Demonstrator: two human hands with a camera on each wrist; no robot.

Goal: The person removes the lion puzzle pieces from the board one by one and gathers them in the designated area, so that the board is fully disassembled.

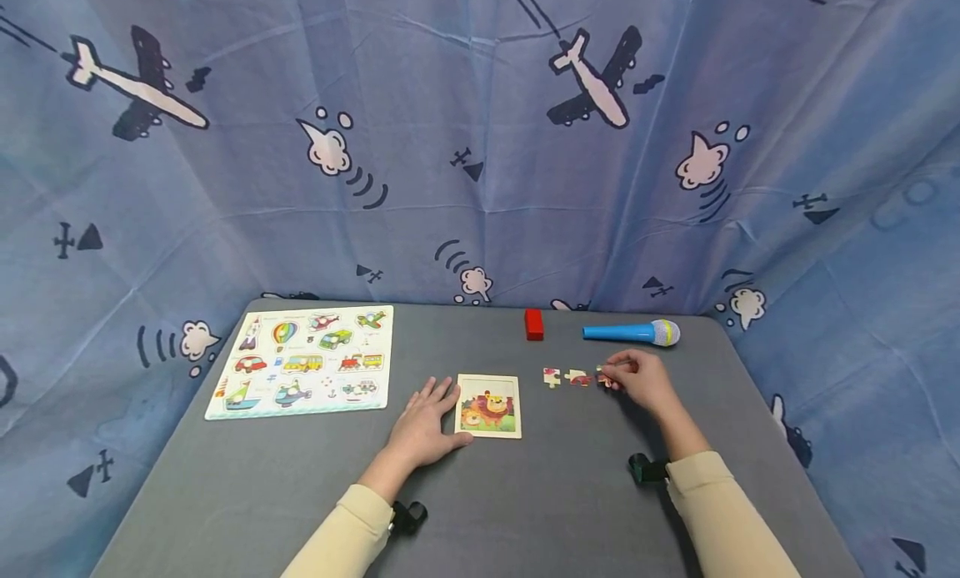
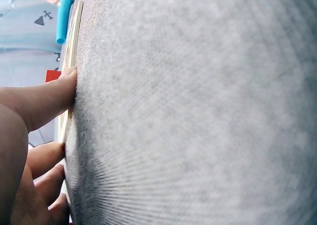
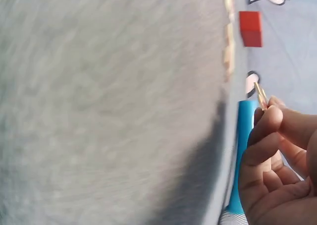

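Note:
A small square wooden puzzle (image 1: 488, 406) with a lion picture lies flat in the middle of the table. The upper strip inside its frame is bare pale wood. My left hand (image 1: 424, 422) rests at the puzzle's left side, fingers spread and fairly straight, with the thumb (image 2: 59, 91) against its edge. Off to the right, my right hand (image 1: 639, 378) pinches a puzzle piece (image 3: 261, 96) between thumb and fingertips, lifted off the table in the right wrist view. Two more puzzle pieces, one (image 1: 552, 378) and another (image 1: 578, 378), lie in a row beside it.
Behind the loose pieces stands a red block (image 1: 534, 324). A blue toy microphone (image 1: 632, 333) lies beyond my right hand. At the back left is a large white picture board (image 1: 300, 361) with vehicles. A blue patterned curtain (image 1: 480, 144) hangs behind the grey table (image 1: 540, 511).

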